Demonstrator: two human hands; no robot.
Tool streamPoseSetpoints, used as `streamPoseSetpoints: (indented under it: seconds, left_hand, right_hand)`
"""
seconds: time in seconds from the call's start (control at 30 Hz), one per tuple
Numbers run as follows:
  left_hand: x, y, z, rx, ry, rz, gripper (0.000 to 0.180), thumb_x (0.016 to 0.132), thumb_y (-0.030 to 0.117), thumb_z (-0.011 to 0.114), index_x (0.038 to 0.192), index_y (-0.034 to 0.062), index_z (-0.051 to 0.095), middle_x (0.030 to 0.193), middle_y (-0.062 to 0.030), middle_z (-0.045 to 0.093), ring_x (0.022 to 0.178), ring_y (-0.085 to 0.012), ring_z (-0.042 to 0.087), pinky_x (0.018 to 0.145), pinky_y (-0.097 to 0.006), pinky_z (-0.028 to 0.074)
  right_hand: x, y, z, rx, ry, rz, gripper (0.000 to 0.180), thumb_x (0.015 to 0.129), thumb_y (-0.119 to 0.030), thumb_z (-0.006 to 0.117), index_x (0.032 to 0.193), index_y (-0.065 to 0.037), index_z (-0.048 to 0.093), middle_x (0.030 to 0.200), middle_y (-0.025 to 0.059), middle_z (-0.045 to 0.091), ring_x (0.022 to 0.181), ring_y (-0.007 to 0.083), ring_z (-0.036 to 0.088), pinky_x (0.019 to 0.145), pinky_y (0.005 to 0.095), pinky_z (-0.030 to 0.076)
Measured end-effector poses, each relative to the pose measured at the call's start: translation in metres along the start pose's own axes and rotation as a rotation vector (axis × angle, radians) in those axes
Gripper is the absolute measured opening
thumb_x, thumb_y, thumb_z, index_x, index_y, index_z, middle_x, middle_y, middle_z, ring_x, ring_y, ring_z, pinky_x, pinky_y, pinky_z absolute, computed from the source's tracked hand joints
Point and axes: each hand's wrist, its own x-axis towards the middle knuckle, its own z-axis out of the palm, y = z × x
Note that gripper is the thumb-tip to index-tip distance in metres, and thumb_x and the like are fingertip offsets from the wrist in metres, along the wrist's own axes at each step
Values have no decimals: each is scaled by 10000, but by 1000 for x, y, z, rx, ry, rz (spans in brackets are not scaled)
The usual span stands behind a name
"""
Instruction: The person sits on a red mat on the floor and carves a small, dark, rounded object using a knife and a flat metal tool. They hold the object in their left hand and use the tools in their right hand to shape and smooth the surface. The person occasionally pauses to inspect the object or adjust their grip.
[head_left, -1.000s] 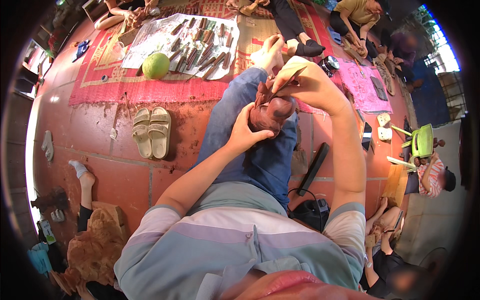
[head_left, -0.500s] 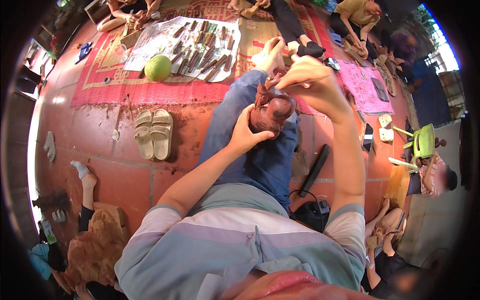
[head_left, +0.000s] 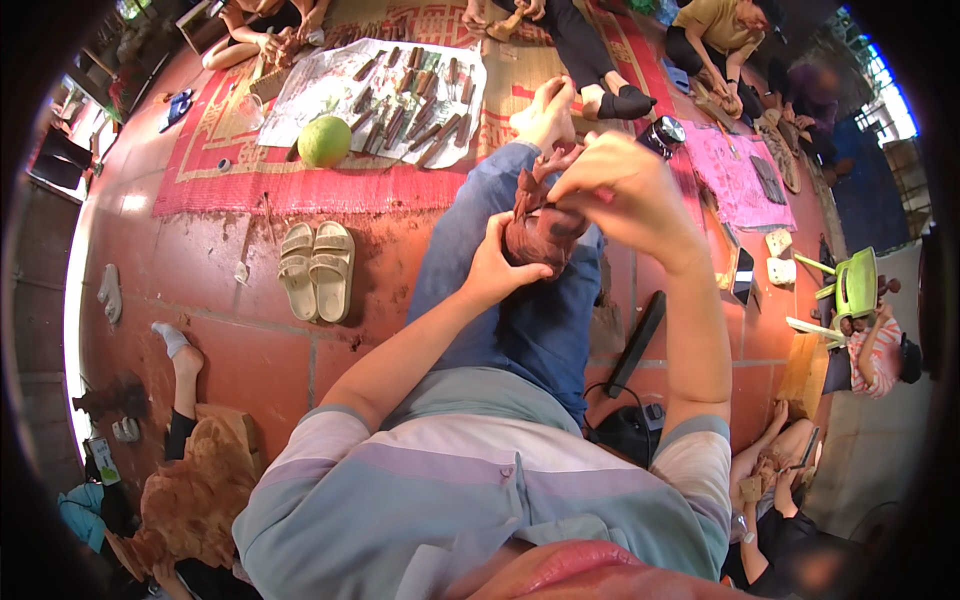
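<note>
A reddish-brown carved wooden figure rests on my knee, which is clad in blue trousers. My left hand cups it from below and the left. My right hand is closed over its top; a thin tool seen in it earlier is hidden now. My bare foot lies just beyond, on the edge of the red mat.
A red patterned mat holds a white sheet with several carving tools and a green round fruit. Beige sandals lie on the red tile floor. A black bar and a black box lie to my right. Other people sit around.
My right hand has moved down onto the top of the figure, and the thin tool it held above the figure is no longer visible. My left hand keeps its hold.
</note>
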Motion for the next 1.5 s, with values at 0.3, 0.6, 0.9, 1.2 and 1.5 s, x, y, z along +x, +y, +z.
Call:
streamPoseSetpoints:
  seconds: [0.3,0.6,0.9,1.2,1.5]
  left_hand:
    - [-4,8,2,94,-33,123,933,569,320,859,1287,32,335,1227,-127,436,1194,-212,398,999,-342,334]
    - [-9,18,-1,84,-54,40,883,616,298,811,1308,50,323,1246,-137,457,1188,-224,432,1003,-359,348]
    - [-8,19,0,67,-62,3,872,608,271,806,1297,50,320,1231,-140,459,1178,-223,438,997,-354,352]
    - [-7,15,2,11,-77,41,843,631,275,806,1288,51,328,1218,-135,468,1165,-216,446,997,-341,344]
    - [-5,9,3,25,-77,53,843,634,285,805,1287,62,322,1210,-133,477,1154,-218,456,990,-347,352]
  right_hand:
    - [1,-9,6,14,29,90,136,636,12,685,737,-73,650,739,61,626,736,249,577,774,362,466]
    - [6,-18,7,43,123,54,136,613,-2,696,728,-55,647,753,70,637,750,239,582,709,324,452]
    - [7,-17,-1,42,145,57,124,627,-3,685,740,-41,650,760,68,645,716,237,585,658,302,450]
    - [5,-20,0,103,197,102,112,644,-2,680,743,-35,639,728,77,623,697,238,582,678,326,456]
    - [5,-17,2,37,177,91,118,642,-32,698,742,-50,639,708,71,613,693,256,576,781,396,456]
